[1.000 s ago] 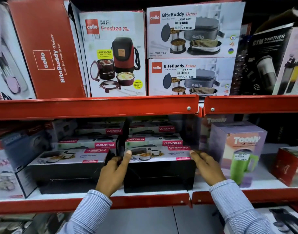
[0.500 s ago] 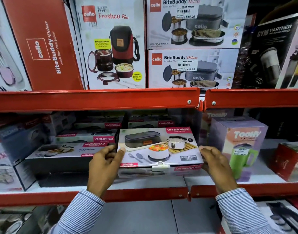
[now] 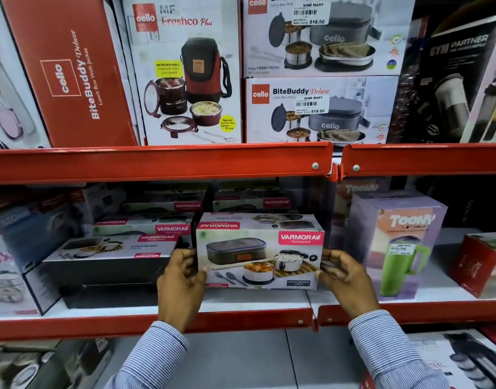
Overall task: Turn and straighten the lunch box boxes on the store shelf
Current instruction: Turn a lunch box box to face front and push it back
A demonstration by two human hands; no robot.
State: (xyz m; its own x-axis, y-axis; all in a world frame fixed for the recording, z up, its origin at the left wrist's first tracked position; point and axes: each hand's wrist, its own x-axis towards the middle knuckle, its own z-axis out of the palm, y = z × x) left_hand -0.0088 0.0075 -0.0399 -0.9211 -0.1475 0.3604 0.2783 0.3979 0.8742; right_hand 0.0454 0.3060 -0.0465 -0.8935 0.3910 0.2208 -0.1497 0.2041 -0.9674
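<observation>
A white Varmora lunch box box [image 3: 259,256] stands on the middle shelf with its picture side facing me and the pink logo at its top right. My left hand [image 3: 182,284] grips its left end and my right hand [image 3: 345,282] grips its right end. Left of it lies another Varmora box [image 3: 109,265], its black side to the front and its picture side up. More Varmora boxes [image 3: 171,228] are stacked behind.
A purple Toony mug box [image 3: 395,242] stands just right of my right hand. A red box [image 3: 477,265] sits further right. The red shelf lip [image 3: 241,321] runs in front. Cello lunch box boxes [image 3: 319,108] fill the shelf above.
Both hands have tipped the Varmora box from lying with its black side forward to standing with its picture side facing me, and it has moved back onto the shelf.
</observation>
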